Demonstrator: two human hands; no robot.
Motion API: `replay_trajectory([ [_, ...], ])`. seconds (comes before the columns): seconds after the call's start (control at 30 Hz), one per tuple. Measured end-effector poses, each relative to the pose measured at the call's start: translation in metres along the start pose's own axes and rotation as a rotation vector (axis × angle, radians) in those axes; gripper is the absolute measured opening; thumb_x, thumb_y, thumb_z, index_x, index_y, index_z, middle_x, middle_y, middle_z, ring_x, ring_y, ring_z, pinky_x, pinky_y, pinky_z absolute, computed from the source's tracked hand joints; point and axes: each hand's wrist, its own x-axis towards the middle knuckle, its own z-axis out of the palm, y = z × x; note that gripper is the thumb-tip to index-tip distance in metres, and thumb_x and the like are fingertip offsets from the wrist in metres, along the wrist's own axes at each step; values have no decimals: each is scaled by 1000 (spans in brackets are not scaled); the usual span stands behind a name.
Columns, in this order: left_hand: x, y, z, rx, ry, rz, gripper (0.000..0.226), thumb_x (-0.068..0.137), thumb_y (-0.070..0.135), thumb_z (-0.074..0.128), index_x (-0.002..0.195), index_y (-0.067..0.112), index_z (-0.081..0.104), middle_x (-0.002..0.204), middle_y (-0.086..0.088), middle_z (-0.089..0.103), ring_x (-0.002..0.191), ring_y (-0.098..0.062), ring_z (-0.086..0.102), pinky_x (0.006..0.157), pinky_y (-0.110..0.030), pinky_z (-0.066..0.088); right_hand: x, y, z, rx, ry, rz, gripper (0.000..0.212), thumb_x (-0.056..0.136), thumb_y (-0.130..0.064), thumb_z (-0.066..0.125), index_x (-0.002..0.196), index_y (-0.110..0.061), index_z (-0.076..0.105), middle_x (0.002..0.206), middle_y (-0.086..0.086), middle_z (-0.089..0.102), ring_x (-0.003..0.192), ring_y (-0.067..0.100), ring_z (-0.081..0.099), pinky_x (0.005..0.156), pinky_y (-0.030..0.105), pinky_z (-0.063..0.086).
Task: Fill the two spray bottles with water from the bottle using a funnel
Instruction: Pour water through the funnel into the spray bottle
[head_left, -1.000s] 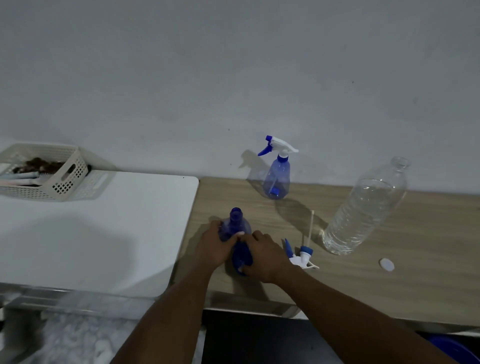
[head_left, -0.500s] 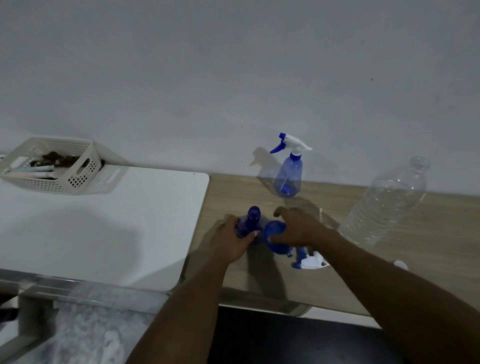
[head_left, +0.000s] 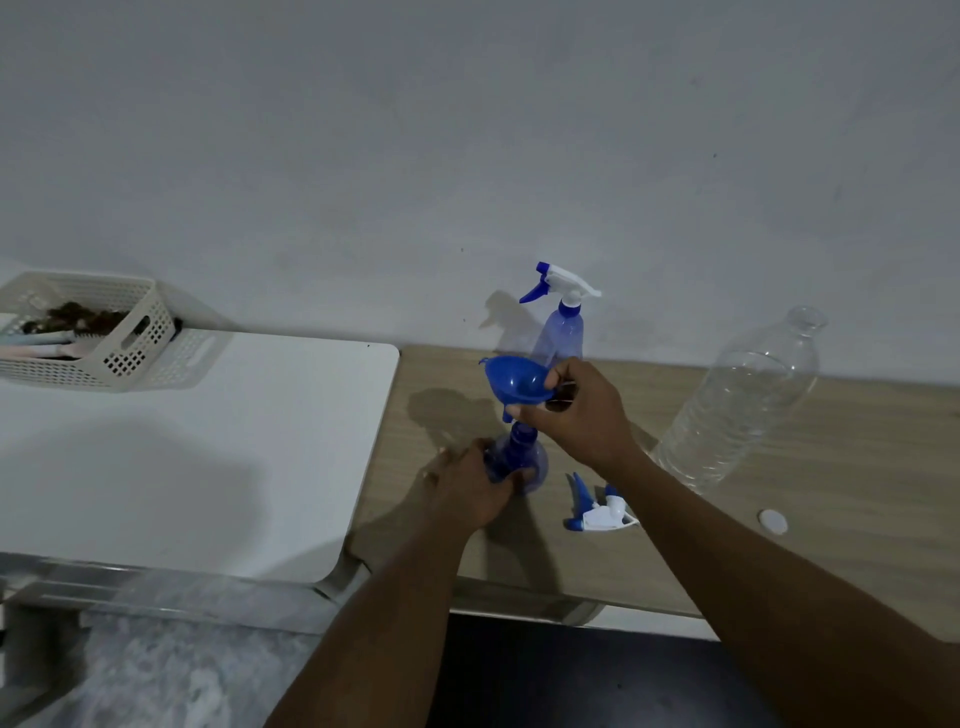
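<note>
Holding blue funnel (head_left: 517, 383) in right hand (head_left: 582, 410), just above open spray bottle (head_left: 517, 460); left hand (head_left: 470, 491) grips that bottle on wooden table (head_left: 779, 519).

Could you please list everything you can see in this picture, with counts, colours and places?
Spray bottles: 2, blue; open spray bottle held at the desk front, capped spray bottle by the wall.
Funnel: 1, blue, above the open neck.
Trigger head: 1, white-blue, lying on the desk.
Water bottle: 1, clear, uncapped, right.
Cap: 1, white, desk right.
Basket: 1, cream, white table.
Wooden desk: 1.
White table: 1.
Left hand: grips the open bottle.
Right hand: holds the funnel.
</note>
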Motion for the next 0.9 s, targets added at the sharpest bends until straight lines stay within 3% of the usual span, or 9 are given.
replay_trajectory([
  [0.27, 6, -4, 6, -50, -25, -63, 90, 57, 93, 53, 131, 42, 48, 119, 9, 66, 113, -19, 59, 97, -49, 49, -7, 13, -11, -55, 25, -78, 47, 60, -36, 92, 88, -23, 57, 98, -5, 63, 88, 10, 66, 74, 24, 57],
  [0.6, 9, -9, 10, -110, -43, -66, 98, 48, 103, 48, 127, 45, 46, 119, 11, 64, 116, -20, 58, 98, -51, 48, -10, 18, -21, -145, 4, -129, 46, 61, -39, 92, 86, -19, 58, 94, -7, 60, 83, 6, 62, 70, 8, 49],
  [0.83, 12, -11, 10, -159, -71, -62, 103, 42, 103, 50, 126, 43, 47, 117, 11, 65, 113, -19, 59, 96, -48, 50, -11, 16, -27, -175, -2, -160, 45, 62, -38, 92, 85, -19, 58, 93, -7, 59, 82, 8, 62, 69, 13, 53],
  [0.9, 9, -8, 6, -128, -70, -52, 98, 49, 99, 54, 127, 41, 47, 118, 9, 65, 111, -19, 59, 95, -48, 51, -11, 16, -29, -191, -34, -160, 44, 63, -36, 91, 85, -18, 58, 93, -6, 59, 84, 12, 63, 71, 20, 56],
])
